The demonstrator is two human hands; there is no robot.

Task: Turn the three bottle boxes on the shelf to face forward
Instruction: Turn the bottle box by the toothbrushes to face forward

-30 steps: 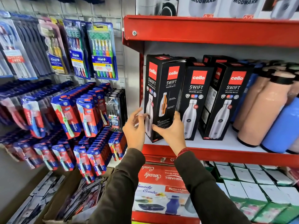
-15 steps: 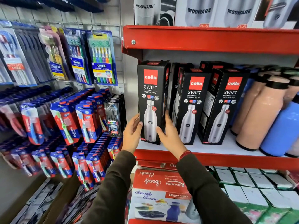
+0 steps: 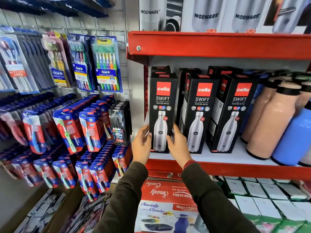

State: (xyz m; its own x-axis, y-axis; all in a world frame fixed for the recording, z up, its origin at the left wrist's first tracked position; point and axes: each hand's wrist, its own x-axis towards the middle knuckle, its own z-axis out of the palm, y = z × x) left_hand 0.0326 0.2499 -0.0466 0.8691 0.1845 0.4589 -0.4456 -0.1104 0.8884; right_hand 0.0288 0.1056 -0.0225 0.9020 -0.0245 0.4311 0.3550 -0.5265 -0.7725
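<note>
Three black "cello SWIFT" bottle boxes stand in a row on the white shelf (image 3: 235, 157) with the red front lip. The left box (image 3: 162, 105) shows its front face squarely. My left hand (image 3: 142, 145) presses its lower left side and my right hand (image 3: 178, 145) presses its lower right side, so I grip it between both. The middle box (image 3: 201, 113) and the right box (image 3: 236, 113) stand slightly angled, with a narrow side face visible on the left of each. More black boxes stand behind them.
Peach bottles (image 3: 272, 121) and a blue bottle (image 3: 294, 137) crowd the shelf's right end. Toothbrush packs (image 3: 94, 128) hang on the wall to the left. Modware boxes (image 3: 207, 15) fill the shelf above; boxed goods (image 3: 168, 206) lie below.
The left box has been turned from showing its side face to showing its front, and set back upright at the shelf's left end. Both hands stayed on it throughout.
</note>
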